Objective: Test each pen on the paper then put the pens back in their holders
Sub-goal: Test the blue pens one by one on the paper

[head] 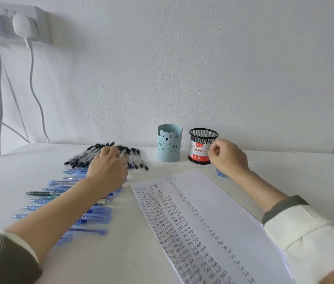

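Note:
A sheet of paper (209,220) covered in rows of handwritten "Test" lies slanted at centre right. Several black-capped pens (92,153) lie fanned out at the back left, and several blue pens (94,217) lie in a row below them. My left hand (108,167) reaches over the black pens, fingers spread on them. My right hand (226,157) is curled beside the black mesh holder (202,146), with a small blue thing (221,173) showing under it. The light blue bear holder (169,143) stands left of the mesh one. Both holders look empty.
A white wall rises right behind the holders. A wall socket (14,23) with plugs and hanging white cables (33,78) is at the upper left. A dark green pen (41,193) lies among the blue ones. The white table (297,171) extends to the right.

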A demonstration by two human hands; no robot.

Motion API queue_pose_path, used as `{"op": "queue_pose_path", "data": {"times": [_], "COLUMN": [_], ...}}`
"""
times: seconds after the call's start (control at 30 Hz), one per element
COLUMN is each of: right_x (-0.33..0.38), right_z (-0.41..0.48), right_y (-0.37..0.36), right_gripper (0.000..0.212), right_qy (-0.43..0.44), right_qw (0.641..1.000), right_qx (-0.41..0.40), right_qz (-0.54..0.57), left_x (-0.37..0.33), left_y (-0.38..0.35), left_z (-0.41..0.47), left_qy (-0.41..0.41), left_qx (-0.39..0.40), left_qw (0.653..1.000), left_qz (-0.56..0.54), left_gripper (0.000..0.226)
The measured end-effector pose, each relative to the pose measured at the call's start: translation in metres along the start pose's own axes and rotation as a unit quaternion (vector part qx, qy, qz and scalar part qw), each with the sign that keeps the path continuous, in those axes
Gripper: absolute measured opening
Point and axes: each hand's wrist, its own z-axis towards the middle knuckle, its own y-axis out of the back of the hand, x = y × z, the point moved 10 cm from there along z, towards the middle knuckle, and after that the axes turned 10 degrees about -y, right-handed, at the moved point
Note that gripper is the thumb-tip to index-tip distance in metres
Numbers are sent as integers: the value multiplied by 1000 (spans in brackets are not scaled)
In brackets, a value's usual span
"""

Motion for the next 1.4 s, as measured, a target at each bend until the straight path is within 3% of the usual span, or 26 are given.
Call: {"op": "queue_pose_path", "data": {"times": [0.2, 0.4, 0.5, 0.6, 0.7, 0.8, 0.87, 0.97, 1.07, 1.13, 1.2, 1.3, 1.4], "right_x": [-3, -4, -4, -3, -3, 9, 27, 47, 49, 52, 57, 61, 62], "right_z": [-1, -2, -4, -5, -2, -4, -19, -60, -96, -110, -112, -93, -59], "right_y": [-8, -5, -4, -4, -8, -27, -42, -54, -54, -55, -56, -46, -21], "right_gripper": [12, 13, 13, 14, 14, 15, 19, 18, 48, 47, 34, 16, 17], "right_qy": [-12, -20, -24, -30, -29, -38, -22, -23, 5, 39, 53, 35, 32], "right_qw": [999, 999, 999, 998, 996, 974, 943, 876, 804, 770, 776, 823, 869], "right_qx": [38, 39, 45, 56, 80, 209, 330, 478, 549, 566, 567, 543, 493], "right_qz": [-6, 12, 14, 20, 29, 83, 45, -58, -228, -291, -272, -162, -12], "left_x": [2, -10, -23, -73, -143, -176, -169, -122, -85, -80, -80, -78, -74], "left_y": [-2, 7, 35, 73, 73, 59, 51, 31, 12, 3, 0, -2, -1], "left_z": [0, 1, -3, -18, -42, -57, -47, -23, -17, -18, -19, -20, -22], "left_qy": [-6, -64, -101, -192, -306, -357, -314, -167, -91, -86, -84, -67, -37], "left_qx": [7, 5, -80, -173, -124, -63, -42, -51, -38, -5, 12, 17, 20], "left_qw": [1000, 997, 989, 956, 922, 896, 902, 944, 967, 973, 975, 975, 972], "left_qz": [-22, -33, -73, -136, -201, -257, -293, -279, -235, -214, -207, -213, -230], "left_gripper": [29, 17, 11, 17, 30, 24, 21, 27, 28, 23, 26, 35, 34]}}
